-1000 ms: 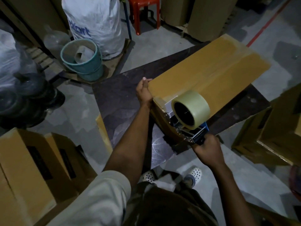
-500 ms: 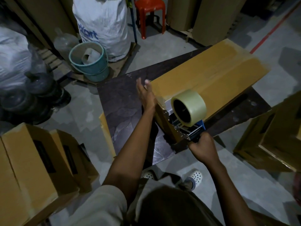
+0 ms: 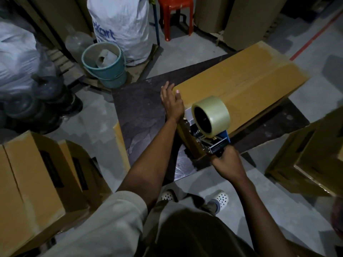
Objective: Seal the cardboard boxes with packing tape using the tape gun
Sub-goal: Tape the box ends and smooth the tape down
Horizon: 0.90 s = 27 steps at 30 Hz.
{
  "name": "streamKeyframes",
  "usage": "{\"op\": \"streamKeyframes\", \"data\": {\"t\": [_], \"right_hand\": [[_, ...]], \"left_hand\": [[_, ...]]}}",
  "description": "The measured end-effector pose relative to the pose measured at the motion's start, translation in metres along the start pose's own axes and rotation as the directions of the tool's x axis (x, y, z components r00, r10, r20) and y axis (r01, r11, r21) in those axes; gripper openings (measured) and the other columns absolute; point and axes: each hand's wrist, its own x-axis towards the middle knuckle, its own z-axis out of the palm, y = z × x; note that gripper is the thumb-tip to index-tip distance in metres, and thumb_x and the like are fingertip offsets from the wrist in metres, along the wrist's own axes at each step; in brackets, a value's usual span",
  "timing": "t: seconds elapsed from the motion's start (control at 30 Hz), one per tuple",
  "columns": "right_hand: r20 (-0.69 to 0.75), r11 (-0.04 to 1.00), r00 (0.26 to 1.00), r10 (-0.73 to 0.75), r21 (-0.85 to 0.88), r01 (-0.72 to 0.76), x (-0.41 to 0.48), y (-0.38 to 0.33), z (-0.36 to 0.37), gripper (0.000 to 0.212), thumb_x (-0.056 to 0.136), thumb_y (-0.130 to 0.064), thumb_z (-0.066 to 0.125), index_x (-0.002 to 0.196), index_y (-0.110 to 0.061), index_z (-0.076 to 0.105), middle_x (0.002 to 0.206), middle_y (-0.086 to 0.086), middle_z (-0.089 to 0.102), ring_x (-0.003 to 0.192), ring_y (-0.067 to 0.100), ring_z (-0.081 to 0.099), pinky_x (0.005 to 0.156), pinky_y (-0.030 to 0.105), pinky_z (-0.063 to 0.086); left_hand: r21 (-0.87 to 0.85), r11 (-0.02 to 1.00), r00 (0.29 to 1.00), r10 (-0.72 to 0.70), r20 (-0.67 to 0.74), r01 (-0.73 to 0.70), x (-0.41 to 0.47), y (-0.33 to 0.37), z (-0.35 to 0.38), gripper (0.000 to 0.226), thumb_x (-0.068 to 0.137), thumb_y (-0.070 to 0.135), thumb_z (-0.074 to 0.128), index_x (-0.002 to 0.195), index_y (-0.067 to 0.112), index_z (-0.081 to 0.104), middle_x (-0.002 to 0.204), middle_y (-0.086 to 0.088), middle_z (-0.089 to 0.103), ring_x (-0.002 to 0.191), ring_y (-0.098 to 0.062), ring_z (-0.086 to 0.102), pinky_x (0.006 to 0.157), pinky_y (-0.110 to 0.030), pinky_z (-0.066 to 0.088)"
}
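Note:
A long cardboard box [image 3: 246, 76] lies on a dark low table [image 3: 141, 112], its closed flaps facing up. A tape gun [image 3: 213, 143] with a clear tape roll [image 3: 213, 115] sits against the box's near end, over the centre seam. My right hand [image 3: 228, 164] grips the gun's handle below the box edge. My left hand [image 3: 171, 102] rests flat against the box's near left corner, fingers straight along the side and thumb on top.
Cardboard boxes stand at the left [image 3: 37, 179] and right [image 3: 313, 160]. A teal bucket [image 3: 104, 65], a white sack [image 3: 120, 25] and a red stool [image 3: 176, 13] stand beyond the table. Dark bagged goods [image 3: 27, 101] pile up at far left.
My left hand has opened from the box's top corner to lie flat along its side. The tape gun and my right hand stay at the near end.

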Motion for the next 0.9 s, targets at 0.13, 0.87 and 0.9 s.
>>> {"op": "streamKeyframes", "data": {"t": [0.13, 0.87, 0.9], "right_hand": [[-0.035, 0.999, 0.999, -0.026, -0.039, 0.025, -0.003, -0.015, -0.006, 0.027, 0.076, -0.015, 0.073, 0.071, 0.006, 0.057, 0.064, 0.020, 0.062, 0.055, 0.031, 0.060, 0.049, 0.044, 0.046], [-0.084, 0.995, 0.994, -0.074, 0.055, 0.079, -0.069, 0.065, -0.014, 0.050, 0.069, 0.013, 0.075, 0.051, -0.020, 0.042, 0.046, -0.008, 0.048, 0.045, 0.009, 0.047, 0.044, 0.017, 0.034], [-0.081, 0.996, 0.995, -0.065, 0.064, 0.070, -0.070, 0.065, -0.014, 0.052, 0.068, 0.014, 0.074, 0.051, -0.021, 0.040, 0.046, -0.009, 0.047, 0.044, 0.009, 0.046, 0.043, 0.017, 0.033]], "left_hand": [[0.001, 1.000, 1.000, 0.007, 0.002, -0.007, 0.000, 0.004, -0.002, 0.032, 0.105, 0.013, 0.047, 0.134, 0.002, 0.057, 0.155, -0.015, 0.040, 0.149, -0.033, 0.023, 0.118, -0.036, 0.019], [0.067, 0.997, 0.999, 0.049, 0.012, -0.049, -0.050, 0.002, 0.001, 0.061, 0.104, 0.040, 0.039, 0.158, 0.012, 0.032, 0.170, -0.010, 0.005, 0.157, -0.027, 0.002, 0.124, -0.057, 0.007], [0.029, 0.997, 0.998, 0.066, 0.005, -0.066, -0.067, 0.002, 0.003, 0.061, 0.104, 0.039, 0.041, 0.158, 0.013, 0.031, 0.170, -0.009, 0.006, 0.157, -0.025, 0.003, 0.123, -0.058, 0.011]]}}
